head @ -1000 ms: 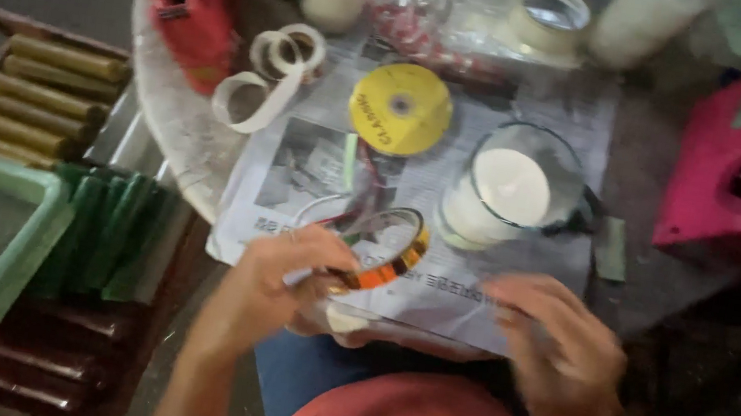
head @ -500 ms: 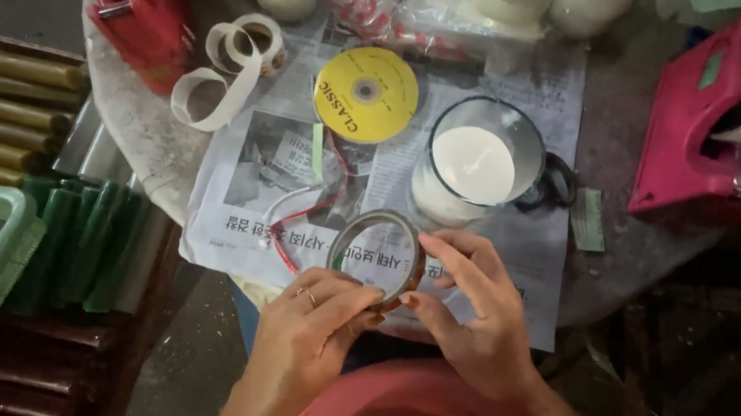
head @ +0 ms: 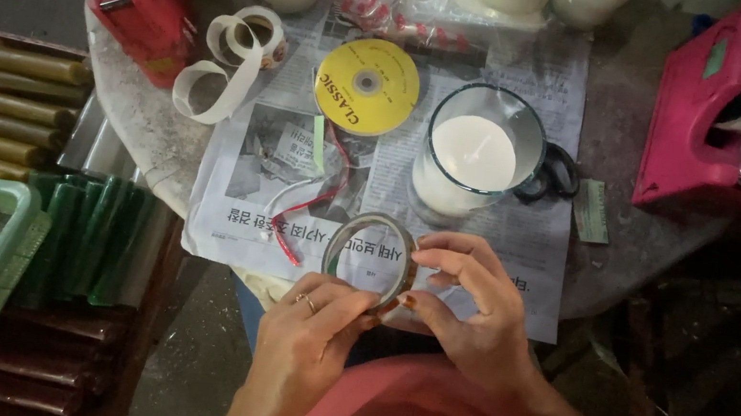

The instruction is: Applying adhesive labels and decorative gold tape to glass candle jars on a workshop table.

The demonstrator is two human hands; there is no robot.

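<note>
- Since half a second ago, both hands barely shift; tape ring [head: 370, 258] stays between them.
- Left hand [head: 315, 326]: fingers curled, pinching the ring's lower edge.
- Right hand [head: 473, 305]: thumb and forefinger closed on its right side.
- Ring sits over newspaper [head: 500, 246] at the surface [head: 615, 252] edge, near the glass candle [head: 474, 160].

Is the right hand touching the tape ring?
Touching. The head view shows the right hand's fingers pinching the tape ring's right edge, with no gap.

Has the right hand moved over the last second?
Yes. The right hand came left along the newspaper edge and now grips the tape ring with the left hand.
</note>
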